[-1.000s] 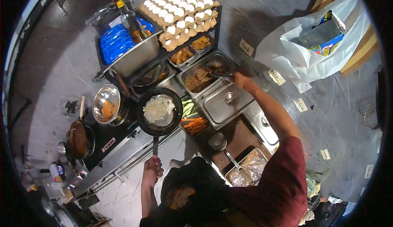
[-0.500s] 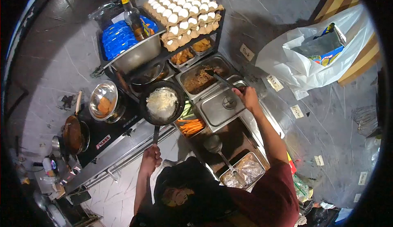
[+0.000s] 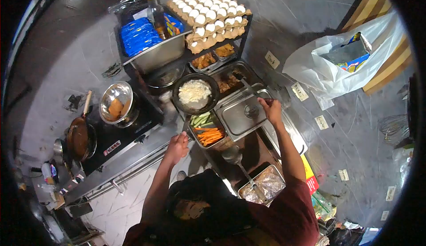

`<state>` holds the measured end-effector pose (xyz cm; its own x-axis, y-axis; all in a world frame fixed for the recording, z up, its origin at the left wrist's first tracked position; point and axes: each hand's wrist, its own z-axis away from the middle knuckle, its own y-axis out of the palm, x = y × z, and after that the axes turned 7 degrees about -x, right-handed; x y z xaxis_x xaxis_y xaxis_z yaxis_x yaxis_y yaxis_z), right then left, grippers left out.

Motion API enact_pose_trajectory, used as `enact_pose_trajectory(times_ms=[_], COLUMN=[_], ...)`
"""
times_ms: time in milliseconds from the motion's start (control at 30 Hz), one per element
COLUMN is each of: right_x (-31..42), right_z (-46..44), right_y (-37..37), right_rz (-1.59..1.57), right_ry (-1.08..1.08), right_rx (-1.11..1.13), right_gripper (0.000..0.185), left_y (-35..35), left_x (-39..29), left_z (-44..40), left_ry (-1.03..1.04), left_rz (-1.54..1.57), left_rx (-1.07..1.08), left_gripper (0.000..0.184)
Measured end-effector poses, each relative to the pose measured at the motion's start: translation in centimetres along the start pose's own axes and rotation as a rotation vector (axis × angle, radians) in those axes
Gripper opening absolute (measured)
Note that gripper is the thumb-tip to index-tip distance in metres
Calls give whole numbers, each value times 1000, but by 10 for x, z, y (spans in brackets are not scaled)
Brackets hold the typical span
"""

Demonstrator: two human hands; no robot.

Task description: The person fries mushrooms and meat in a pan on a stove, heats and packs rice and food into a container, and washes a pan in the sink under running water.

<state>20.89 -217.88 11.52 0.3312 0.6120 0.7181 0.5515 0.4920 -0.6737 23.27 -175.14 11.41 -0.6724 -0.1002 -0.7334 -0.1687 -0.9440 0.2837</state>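
My left hand [image 3: 178,146] is closed round the handle of a black frying pan [image 3: 216,99], which holds a pale, whitish-yellow food [image 3: 194,90]. The pan hovers over the edge of the food containers, just above the cucumber sticks [image 3: 202,120] and carrot sticks [image 3: 208,135]. Further right, my right hand [image 3: 271,111] grips the end of a long-handled serving utensil [image 3: 251,89]. Its dark head rests in a steel tray of browned, crumbly food [image 3: 227,84]; the exact kind of utensil is unclear. A steel lid [image 3: 237,118] lies below that tray.
Egg trays [image 3: 208,13] and a steel bin [image 3: 157,55] with blue packets and a bottle stand at the back. At left are a steel bowl [image 3: 116,101] and brown pan [image 3: 78,139]. A ladle [image 3: 233,156] lies near a wrapped tray [image 3: 266,184]. A plastic bag [image 3: 310,73] sits right.
The frying pan and my left hand have moved right, closer to the food tray. The utensil's head has shifted slightly within the browned food, my right hand still gripping it. The view has shifted a little.
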Motion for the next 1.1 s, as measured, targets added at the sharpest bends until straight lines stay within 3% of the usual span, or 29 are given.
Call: enact_pose_trajectory(times_ms=[233, 300, 367, 567, 733, 833, 900, 967, 1033, 1100], right_x=[103, 121, 140, 137, 163, 191, 202, 199, 167, 146], right_z=[29, 43, 62, 98, 111, 115, 112, 105, 80, 56], right_y=[-68, -68, -60, -8, -19, -38, -52, -64, -68, -74], right_rz=[62, 49, 76, 353, 674, 580, 628, 444, 381, 409], right_ry=[-63, -92, -285, -415, -568, -621, -585, -482, -524, -369], right_rx=[-12, -6, 16, 16, 52, 14, 74, 55, 21, 88], right_gripper=[43, 43, 43, 31, 41, 44, 44, 41, 37, 39], left_y=[8, 7, 4, -10, -28, -35, -43, -53, -62, -68], left_x=[-17, -19, -17, -12, -10, -11, -8, -3, 6, 13], left_z=[-20, -20, -21, -17, -12, -7, -5, -7, -10, -14], left_ry=[-42, -58, -58, -38, -41, -30, -40, -48, -63, -83], left_rz=[9, -23, -66, -127, -149, -165, -159, -121, -85, -49], left_rx=[124, 165, 191, 256, 263, 244, 231, 248, 269, 224], left_gripper=[34, 33, 34, 36, 36, 36, 36, 37, 37, 37])
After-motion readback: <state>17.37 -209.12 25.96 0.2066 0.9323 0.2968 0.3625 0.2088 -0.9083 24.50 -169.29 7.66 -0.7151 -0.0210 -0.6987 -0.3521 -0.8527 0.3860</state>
